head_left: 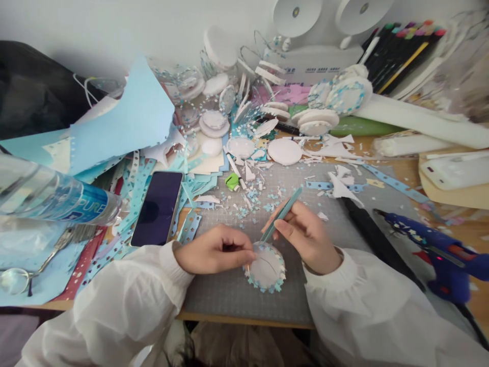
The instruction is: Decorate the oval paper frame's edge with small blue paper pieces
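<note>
A round white disc (266,272) lies on the grey cutting mat (225,298), its rim set with small blue and white paper stars. The fingers of my left hand (219,250) are pinched at the disc's upper left edge; exactly what lies between the fingertips is partly hidden. My right hand (305,237) grips a pair of teal tweezers (283,211), with the tips pointing down at the disc's top edge. Whether the tips hold a star is too small to tell. Loose tiny stars (248,201) are scattered on the mat beyond both hands.
A blue glue gun (443,250) and a black rod-like tool (378,244) lie on the right. Left are a phone (157,209), a water bottle (57,191), scissors (55,255) and blue paper (126,122). White discs (284,152) and scraps fill the back, near markers (401,61).
</note>
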Action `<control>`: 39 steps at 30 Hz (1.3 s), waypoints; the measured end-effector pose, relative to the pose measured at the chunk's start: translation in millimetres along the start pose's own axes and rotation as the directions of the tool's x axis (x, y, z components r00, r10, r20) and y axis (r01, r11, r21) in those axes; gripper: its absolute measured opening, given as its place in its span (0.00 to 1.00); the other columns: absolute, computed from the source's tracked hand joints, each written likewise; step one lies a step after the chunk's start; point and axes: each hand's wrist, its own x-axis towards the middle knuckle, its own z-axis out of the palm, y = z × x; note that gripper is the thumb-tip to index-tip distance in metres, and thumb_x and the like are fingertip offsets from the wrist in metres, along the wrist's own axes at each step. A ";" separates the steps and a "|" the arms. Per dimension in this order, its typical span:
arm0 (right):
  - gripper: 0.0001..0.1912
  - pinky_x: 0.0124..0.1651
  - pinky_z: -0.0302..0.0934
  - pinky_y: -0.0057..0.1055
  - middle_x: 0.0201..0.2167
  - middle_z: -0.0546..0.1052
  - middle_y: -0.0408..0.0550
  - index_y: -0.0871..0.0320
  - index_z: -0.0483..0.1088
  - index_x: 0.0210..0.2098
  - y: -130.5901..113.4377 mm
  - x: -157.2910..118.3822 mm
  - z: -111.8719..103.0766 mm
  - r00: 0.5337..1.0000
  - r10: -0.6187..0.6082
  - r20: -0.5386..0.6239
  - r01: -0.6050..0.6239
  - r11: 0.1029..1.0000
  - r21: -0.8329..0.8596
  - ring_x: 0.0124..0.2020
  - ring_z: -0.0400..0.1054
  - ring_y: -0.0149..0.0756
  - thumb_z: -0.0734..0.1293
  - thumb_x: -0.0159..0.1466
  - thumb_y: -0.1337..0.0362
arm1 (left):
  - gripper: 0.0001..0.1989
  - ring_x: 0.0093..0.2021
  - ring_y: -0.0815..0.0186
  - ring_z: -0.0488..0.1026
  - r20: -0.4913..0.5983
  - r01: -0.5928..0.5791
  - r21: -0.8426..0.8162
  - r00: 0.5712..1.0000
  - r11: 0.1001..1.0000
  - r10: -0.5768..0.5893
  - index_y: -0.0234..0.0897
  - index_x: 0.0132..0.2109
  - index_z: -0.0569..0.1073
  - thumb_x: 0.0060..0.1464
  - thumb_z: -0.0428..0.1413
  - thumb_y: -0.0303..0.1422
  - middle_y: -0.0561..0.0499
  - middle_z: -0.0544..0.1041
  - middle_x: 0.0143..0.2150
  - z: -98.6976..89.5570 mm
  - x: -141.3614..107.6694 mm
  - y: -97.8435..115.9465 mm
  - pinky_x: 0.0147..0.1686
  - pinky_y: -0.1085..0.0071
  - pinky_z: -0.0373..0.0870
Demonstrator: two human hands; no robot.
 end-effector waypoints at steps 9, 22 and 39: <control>0.08 0.26 0.68 0.27 0.27 0.78 0.46 0.56 0.66 0.36 3.1 1.8 -2.4 0.997 0.064 0.053 -0.066 0.997 0.040 0.24 0.71 0.32 0.65 0.67 0.58 | 0.15 0.28 0.71 0.67 0.002 -0.011 -0.003 1.000 1.000 0.011 0.30 0.29 0.73 0.60 0.53 0.35 0.50 0.73 0.26 -0.1 0.1 -0.5 0.28 0.77 0.63; 0.07 0.30 0.68 0.32 0.31 0.75 0.46 0.55 0.66 0.39 12.9 7.1 -8.4 0.979 0.008 -0.204 0.014 0.994 0.105 0.28 0.70 0.34 0.64 0.67 0.58 | 0.18 0.26 0.72 0.64 0.007 0.004 -0.086 1.000 0.996 -0.003 0.31 0.27 0.71 0.59 0.54 0.40 0.52 0.70 0.24 -1.9 -0.8 1.9 0.28 0.75 0.61; 0.07 0.39 0.72 0.36 0.31 0.78 0.45 0.54 0.73 0.31 4.7 16.2 -21.8 0.812 -0.296 -0.504 0.168 0.944 -0.284 0.36 0.75 0.39 0.73 0.58 0.71 | 0.18 0.21 0.73 0.58 0.027 -0.024 0.102 0.999 0.994 0.022 0.32 0.24 0.70 0.59 0.54 0.36 0.54 0.65 0.19 6.1 -2.9 -1.4 0.21 0.75 0.55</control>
